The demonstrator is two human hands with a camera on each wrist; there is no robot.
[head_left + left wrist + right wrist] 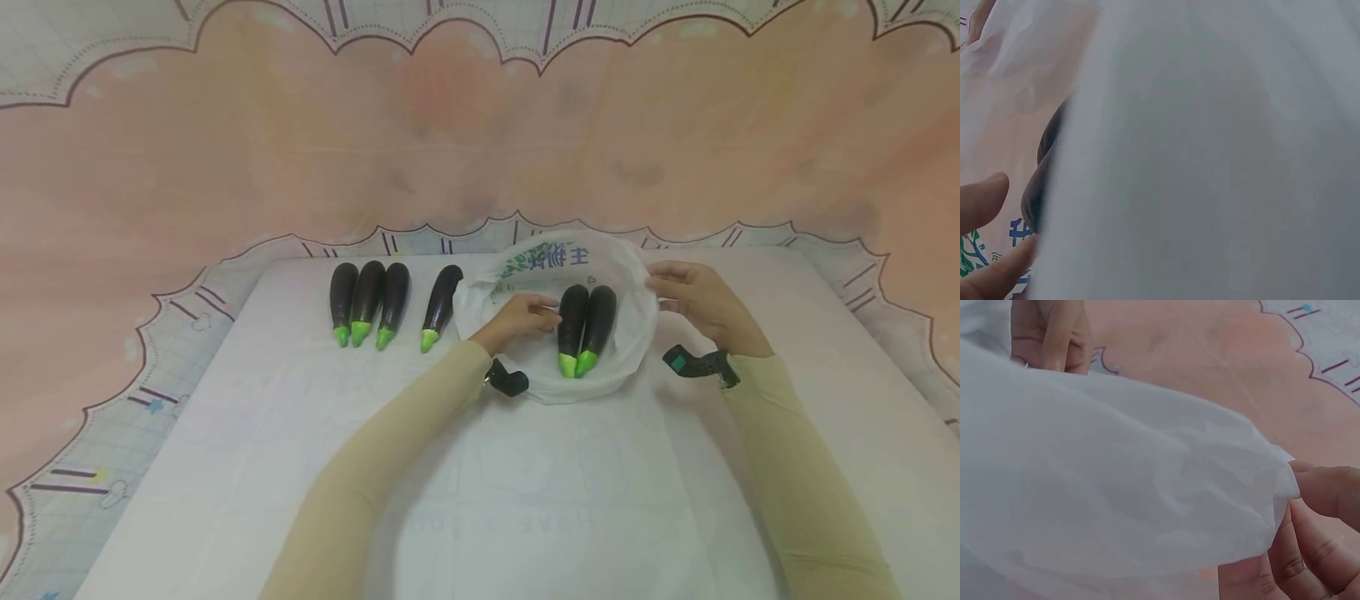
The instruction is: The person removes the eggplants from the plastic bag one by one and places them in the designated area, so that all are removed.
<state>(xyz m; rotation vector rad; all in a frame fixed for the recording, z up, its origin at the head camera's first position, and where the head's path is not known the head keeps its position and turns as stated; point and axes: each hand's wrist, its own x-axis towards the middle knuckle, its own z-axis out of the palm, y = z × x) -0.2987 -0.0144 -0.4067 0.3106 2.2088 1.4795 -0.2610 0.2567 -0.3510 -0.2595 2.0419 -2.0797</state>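
Observation:
Two dark purple eggplants [572,325] with green stem ends lie side by side inside an opened white plastic bag [551,388] with green and blue print. My left hand [521,318] reaches into the bag beside them. In the left wrist view its thumb [984,203] stands apart from the fingers, one fingertip at or close to an eggplant [1038,194]; bag plastic hides much of that view. At the bag's right rim, my right hand [693,298] pinches the plastic between thumb and fingers, clearest in the right wrist view, where the thumb [1329,490] presses the edge.
Left of the bag, three eggplants [367,304] lie close together on the white table [225,433]. A single eggplant [441,308] lies between them and the bag, near its left rim. Behind the table hangs a peach-coloured patterned cloth [337,150]. Both wrists wear dark straps.

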